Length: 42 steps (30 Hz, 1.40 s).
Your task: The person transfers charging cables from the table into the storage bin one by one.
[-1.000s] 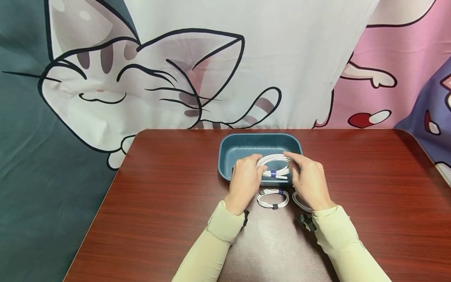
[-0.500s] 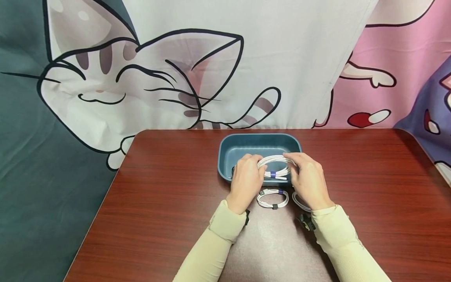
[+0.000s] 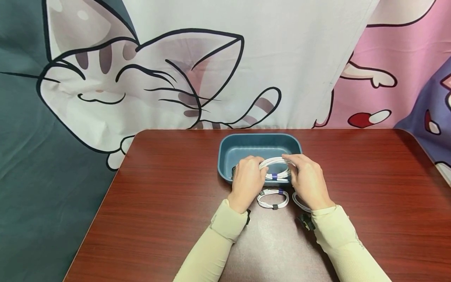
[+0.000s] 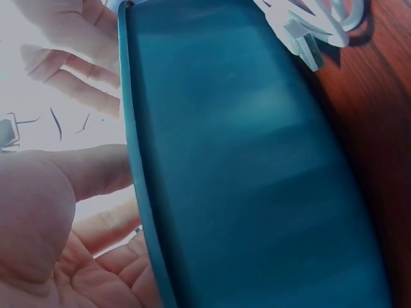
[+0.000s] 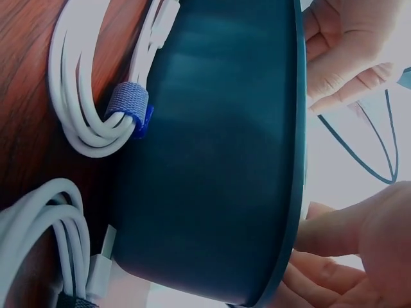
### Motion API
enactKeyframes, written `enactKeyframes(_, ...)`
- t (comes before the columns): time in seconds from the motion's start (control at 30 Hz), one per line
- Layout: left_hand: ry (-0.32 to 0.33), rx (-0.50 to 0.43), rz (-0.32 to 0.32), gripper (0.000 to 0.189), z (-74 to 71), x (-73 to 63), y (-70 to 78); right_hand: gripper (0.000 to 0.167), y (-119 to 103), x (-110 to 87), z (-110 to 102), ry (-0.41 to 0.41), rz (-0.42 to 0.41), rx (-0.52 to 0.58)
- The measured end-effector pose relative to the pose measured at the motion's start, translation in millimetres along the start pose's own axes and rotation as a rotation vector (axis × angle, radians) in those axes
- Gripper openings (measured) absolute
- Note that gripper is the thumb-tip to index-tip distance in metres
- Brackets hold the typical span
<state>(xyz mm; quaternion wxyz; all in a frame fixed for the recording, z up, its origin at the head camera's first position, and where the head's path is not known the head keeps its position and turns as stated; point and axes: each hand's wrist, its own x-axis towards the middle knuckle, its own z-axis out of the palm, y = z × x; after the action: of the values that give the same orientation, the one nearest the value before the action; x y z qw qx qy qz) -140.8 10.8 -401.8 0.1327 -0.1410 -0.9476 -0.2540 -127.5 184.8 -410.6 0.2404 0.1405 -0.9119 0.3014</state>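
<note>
In the head view a coiled white cable (image 3: 278,159) with a blue strap (image 3: 275,177) is held over the near part of a blue box (image 3: 223,150). My left hand (image 3: 246,178) grips the coil's left side with thumb and fingers. On its right side, my right hand (image 3: 310,180) pinches the coil. Both wrist views show the hands just beyond the box's rim, and there the box wall hides the coil. Close in front of the box lies a second coiled white cable (image 3: 273,206) with a black strap. A third white coil (image 3: 299,203) is partly covered by the right hand.
All this is on a reddish-brown wooden table (image 3: 158,203), with the box close to its back edge. Behind hangs a curtain (image 3: 299,58) printed with cartoon cats. A USB plug (image 4: 307,46) of one cable lies beside the box wall.
The held coil has sunk slightly and come a little nearer. My left hand has shifted a bit to the right, while the right hand has moved hardly at all.
</note>
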Motion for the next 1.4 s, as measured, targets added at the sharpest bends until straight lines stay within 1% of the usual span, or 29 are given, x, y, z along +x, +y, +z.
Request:
enactKeyframes(0.33,-0.028,0.017,0.008,0.018,3.8,1.6,-2.0,0.030,1.6,-1.1,1.3,-0.029,-0.012,-0.026)
enactKeyframes(0.83,-0.064,0.038,-0.004,0.012,6.6,4.0,-4.2,0.029,2.6,-0.7,2.9,-0.044,-0.032,-0.052)
enactKeyframes(1.03,-0.088,0.023,-0.017,0.012,6.9,4.8,-5.1,0.029,3.5,-1.1,3.7,-0.068,-0.023,-0.059)
enactKeyframes(1.13,-0.096,0.011,-0.038,0.014,6.6,5.0,-5.2,0.029,4.1,-1.0,3.6,-0.082,-0.024,-0.062)
enactKeyframes(1.27,-0.101,-0.004,-0.068,0.016,6.0,5.6,-5.1,0.028,4.5,-0.5,3.8,-0.097,-0.020,-0.060)
enactKeyframes(1.4,-0.100,-0.009,-0.074,0.016,5.9,6.4,-5.4,0.028,3.4,0.0,3.1,-0.110,-0.009,-0.060)
